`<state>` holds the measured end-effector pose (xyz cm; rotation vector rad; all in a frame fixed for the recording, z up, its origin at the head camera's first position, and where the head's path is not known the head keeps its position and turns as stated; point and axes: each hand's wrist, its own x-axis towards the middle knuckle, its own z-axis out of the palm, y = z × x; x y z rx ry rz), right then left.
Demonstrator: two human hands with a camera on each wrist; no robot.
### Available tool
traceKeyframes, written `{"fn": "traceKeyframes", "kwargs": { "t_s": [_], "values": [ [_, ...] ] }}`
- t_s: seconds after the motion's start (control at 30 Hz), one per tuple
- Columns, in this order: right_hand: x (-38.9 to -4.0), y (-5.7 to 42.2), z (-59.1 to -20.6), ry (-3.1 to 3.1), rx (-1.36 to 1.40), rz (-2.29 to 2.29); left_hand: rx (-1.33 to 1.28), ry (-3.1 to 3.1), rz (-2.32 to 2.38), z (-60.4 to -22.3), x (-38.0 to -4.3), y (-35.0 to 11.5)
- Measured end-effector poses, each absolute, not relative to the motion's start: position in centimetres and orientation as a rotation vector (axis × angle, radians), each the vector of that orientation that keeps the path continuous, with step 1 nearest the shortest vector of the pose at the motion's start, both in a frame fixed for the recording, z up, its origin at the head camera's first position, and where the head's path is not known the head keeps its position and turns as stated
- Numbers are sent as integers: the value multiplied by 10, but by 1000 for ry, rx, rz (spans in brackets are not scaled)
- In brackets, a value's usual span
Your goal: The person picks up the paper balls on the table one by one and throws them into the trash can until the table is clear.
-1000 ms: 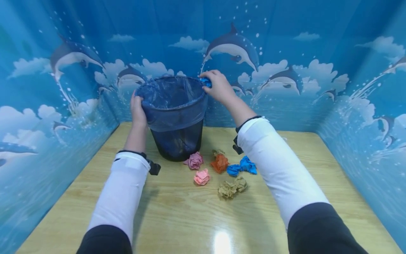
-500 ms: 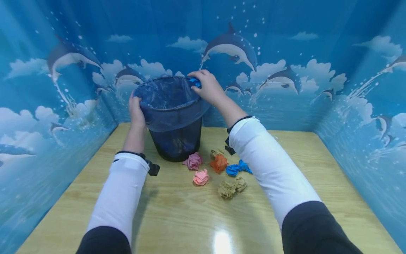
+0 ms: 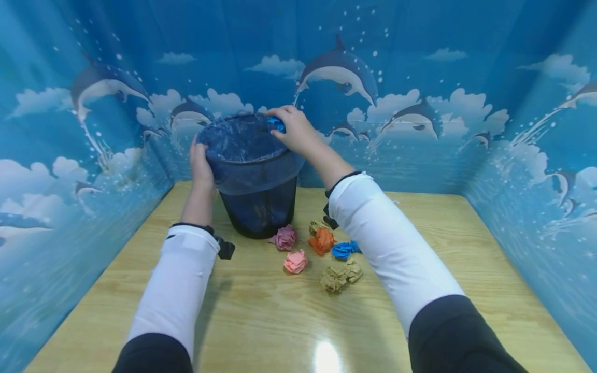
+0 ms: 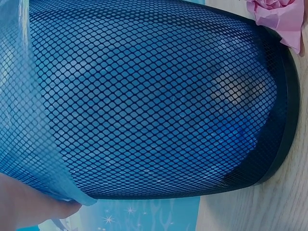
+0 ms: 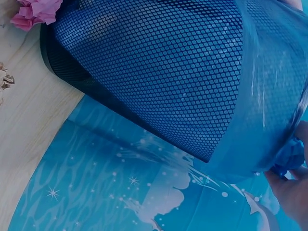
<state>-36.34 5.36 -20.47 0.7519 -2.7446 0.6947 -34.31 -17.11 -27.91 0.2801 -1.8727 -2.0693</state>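
A black mesh trash can [image 3: 258, 210] lined with a translucent blue bag [image 3: 254, 178] stands at the back left of the table. My left hand [image 3: 201, 165] grips its left rim; part of that hand also shows in the left wrist view, against the bag's folded edge. At the right rim, my right hand [image 3: 296, 130] pinches a crumpled blue paper ball [image 3: 276, 124] over the can's opening. In the right wrist view the same blue paper [image 5: 290, 156] sits between thumb and fingers. Through the mesh, something pale [image 4: 238, 89] and something blue show near the can's bottom.
Crumpled paper balls lie in front of the can: mauve [image 3: 285, 238], pink [image 3: 296, 261], orange [image 3: 322, 241], blue [image 3: 343, 250] and several tan ones [image 3: 333, 280]. Dolphin-printed blue curtains [image 3: 420, 155] enclose the wooden table [image 3: 261, 321] at the back and sides.
My right hand has moved left with the blue paper ball, from beside the right rim to over the opening. My left hand keeps its hold on the rim.
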Motion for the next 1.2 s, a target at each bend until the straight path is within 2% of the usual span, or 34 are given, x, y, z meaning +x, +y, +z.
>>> {"fn": "traceKeyframes", "kwargs": {
  "t_s": [1.2],
  "values": [
    [-362,48,-207,-2863,826,521,277,-1873,-2068,-281,-342,-171]
  ]
}}
